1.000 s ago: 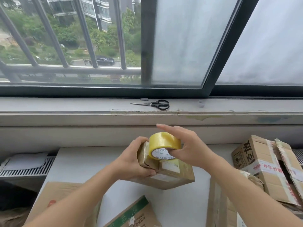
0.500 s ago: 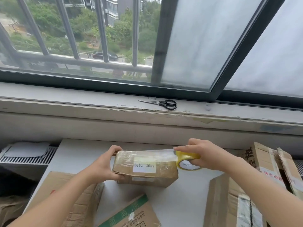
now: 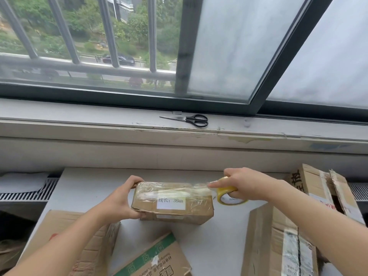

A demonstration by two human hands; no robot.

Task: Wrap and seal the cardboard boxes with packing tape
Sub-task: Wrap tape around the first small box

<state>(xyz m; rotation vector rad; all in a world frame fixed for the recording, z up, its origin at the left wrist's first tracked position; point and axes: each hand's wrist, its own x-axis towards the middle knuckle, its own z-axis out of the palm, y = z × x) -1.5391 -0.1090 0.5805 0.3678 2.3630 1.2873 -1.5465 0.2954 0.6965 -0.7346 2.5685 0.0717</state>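
Stretching a strip [image 3: 179, 185] of clear tape along the top of the box [image 3: 173, 204] is the step I judge to be in hand. The box lies mid-bench, label facing me, already glossy with wrap. My left hand [image 3: 121, 200] grips its 9 o'clock end, fingers [image 3: 137, 179] curled over the top edge. My right hand [image 3: 245, 184] holds the yellow roll [image 3: 229, 193] just beside the 3 o'clock end. Its fingers [image 3: 216, 184] are hooked round the roll, the index one lying along the taut strip. I cannot tell whether the box sits flat or is tipped on its near edge.

Next, I think, the roll must go down over the 3 o'clock end with the pull kept even, or the strip will wrinkle. Then it needs pressing flat and cutting. The scissors [image 3: 191, 120] lie on the sill [image 3: 79, 124] at 12 o'clock, well apart from both hands (so one hand would have to let go to fetch them).

The bench [image 3: 219, 242] is white and smooth. More cartons crowd it: one at 7 o'clock [image 3: 79, 246], a green-striped one at 6 o'clock [image 3: 157, 259], a taped one at 4 o'clock [image 3: 276, 246], and a torn one at 2 o'clock [image 3: 314, 186]. A slatted grille [image 3: 25, 193] runs at 9 o'clock. Above the sill is a barred window [image 3: 89, 46] showing trees and a parked car, with frosted panes toward 1 o'clock.
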